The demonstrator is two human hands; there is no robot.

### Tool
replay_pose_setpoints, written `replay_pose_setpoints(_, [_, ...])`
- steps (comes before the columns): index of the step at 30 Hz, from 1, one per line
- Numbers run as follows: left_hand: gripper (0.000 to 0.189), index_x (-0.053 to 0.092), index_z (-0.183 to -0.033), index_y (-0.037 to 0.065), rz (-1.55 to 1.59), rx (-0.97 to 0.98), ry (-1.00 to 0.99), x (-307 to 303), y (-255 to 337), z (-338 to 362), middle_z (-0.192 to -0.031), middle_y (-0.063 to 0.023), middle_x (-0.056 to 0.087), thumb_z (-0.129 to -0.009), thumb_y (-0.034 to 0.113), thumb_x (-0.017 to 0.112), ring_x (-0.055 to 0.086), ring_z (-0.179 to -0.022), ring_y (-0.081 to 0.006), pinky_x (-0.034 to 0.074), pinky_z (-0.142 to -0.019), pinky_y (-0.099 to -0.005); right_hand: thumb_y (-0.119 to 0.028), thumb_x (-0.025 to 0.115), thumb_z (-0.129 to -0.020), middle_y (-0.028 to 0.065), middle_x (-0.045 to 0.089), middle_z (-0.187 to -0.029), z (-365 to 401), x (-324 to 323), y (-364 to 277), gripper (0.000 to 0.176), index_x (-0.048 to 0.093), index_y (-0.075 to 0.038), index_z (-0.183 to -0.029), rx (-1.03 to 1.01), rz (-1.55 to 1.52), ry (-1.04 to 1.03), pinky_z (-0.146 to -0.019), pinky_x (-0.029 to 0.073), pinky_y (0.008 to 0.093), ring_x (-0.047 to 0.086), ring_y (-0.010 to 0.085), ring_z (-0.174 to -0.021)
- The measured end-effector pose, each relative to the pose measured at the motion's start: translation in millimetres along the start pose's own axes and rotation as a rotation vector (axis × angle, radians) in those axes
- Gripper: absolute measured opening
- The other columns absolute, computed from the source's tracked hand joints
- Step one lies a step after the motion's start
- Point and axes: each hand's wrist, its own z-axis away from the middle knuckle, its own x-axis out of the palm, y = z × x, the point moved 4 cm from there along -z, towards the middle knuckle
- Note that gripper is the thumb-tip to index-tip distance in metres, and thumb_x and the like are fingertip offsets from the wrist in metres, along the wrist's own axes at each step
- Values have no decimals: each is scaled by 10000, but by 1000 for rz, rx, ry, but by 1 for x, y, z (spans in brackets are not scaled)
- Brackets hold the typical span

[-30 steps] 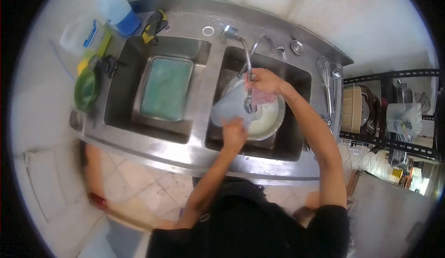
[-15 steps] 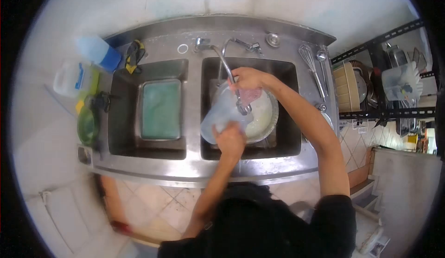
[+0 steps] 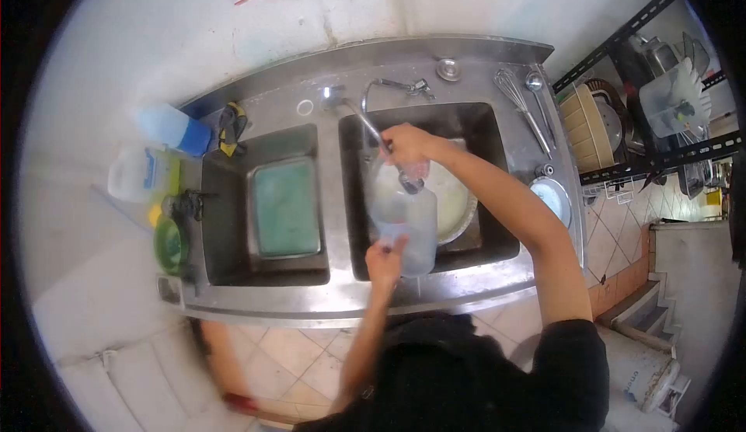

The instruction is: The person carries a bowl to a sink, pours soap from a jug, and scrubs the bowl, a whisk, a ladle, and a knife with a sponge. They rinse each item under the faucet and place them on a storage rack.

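A translucent plastic container (image 3: 417, 234) is tilted over the right sink basin, under the bent metal faucet (image 3: 364, 121). My left hand (image 3: 385, 263) grips its lower left side, fingers closed on it. At the faucet's spout, my right hand (image 3: 409, 144) is closed round a pinkish cloth (image 3: 417, 169), just above the container's upper end. Behind the container, a large round bowl (image 3: 458, 208) with pale contents sits in the right basin (image 3: 486, 141), partly hidden by my right forearm.
In the left basin (image 3: 225, 230) lies a tray of green liquid (image 3: 287, 208). Bottles (image 3: 175, 127) and a green bowl (image 3: 170, 244) stand at the left edge. A whisk (image 3: 524, 109) and ladle (image 3: 536, 84) lie right of the basins, near a loaded rack (image 3: 622, 172).
The container has swung from a leftward slant to nearly upright in view, its lower end now nearer the sink's front edge. My left hand moved with it. The whole view has shifted slightly.
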Motion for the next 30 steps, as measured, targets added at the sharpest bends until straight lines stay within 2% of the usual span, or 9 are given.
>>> replay_pose_setpoints(6, [397,559,-594,20,244,-208,-1,15,-9,-8,-498,-13,490,-746,340,737,430,-434,-101,332,-429,-266,-189,730,-638,109,661,-855,0,-4,3,285,630,-71,-877,28,-8,5,-751,490,360,635,258,-830])
replay_pose_setpoints(10, [357,572,-616,22,215,-199,10,17,-23,-17,-495,-17,493,-750,313,729,431,-430,-95,324,-420,-269,-171,726,-652,111,658,-852,-4,-14,-7,262,635,-66,-874,42,58,-41,-751,488,348,631,250,-828])
replay_pose_setpoints(16, [198,570,-707,64,521,-411,-119,34,-43,-34,-657,-22,564,-788,215,671,489,-527,-92,365,-451,-318,-201,743,-663,99,668,-894,-8,-1,-13,288,645,-74,-902,10,15,-37,-744,491,362,636,258,-867])
replay_pose_setpoints(18, [103,537,-762,83,927,-679,-371,57,-70,-45,-650,-18,516,-802,147,608,506,-574,-130,479,-573,-400,-188,742,-664,93,669,-882,-10,2,-27,278,646,-74,-898,30,-40,-72,-733,492,354,638,243,-858])
replay_pose_setpoints(19, [103,537,-762,83,926,-681,-371,58,-72,-49,-650,-18,516,-802,147,608,506,-574,-130,479,-573,-400,-176,742,-665,87,670,-871,-11,3,-36,269,646,-74,-895,44,-93,-102,-723,493,346,639,228,-848])
replay_pose_setpoints(21, [48,519,-784,94,1059,-876,-425,60,-49,-45,-582,-27,429,-822,117,537,503,-570,-175,504,-746,-539,-158,737,-669,80,671,-851,-15,6,-45,236,644,-69,-867,60,-109,-114,-705,494,337,639,202,-827])
replay_pose_setpoints(22, [48,519,-784,94,1060,-875,-428,72,-78,-53,-582,-27,429,-822,117,537,503,-570,-175,504,-746,-539,-189,734,-669,98,664,-877,-17,9,-47,260,648,-77,-888,55,-104,-138,-738,487,350,631,232,-855])
replay_pose_setpoints(24, [92,519,-778,82,314,248,-377,93,-134,-93,-622,-49,422,-852,133,498,522,-645,-194,456,-882,-590,-221,731,-668,117,658,-903,-19,12,-46,287,652,-85,-908,52,-91,-159,-772,481,363,623,263,-883])
replay_pose_setpoints(30, [123,527,-741,62,-500,210,-444,129,-94,-121,-608,-41,424,-832,116,590,515,-618,-159,553,-765,-440,-219,731,-659,122,652,-885,-10,5,-39,274,644,-76,-876,7,58,-68,-770,477,379,620,277,-868])
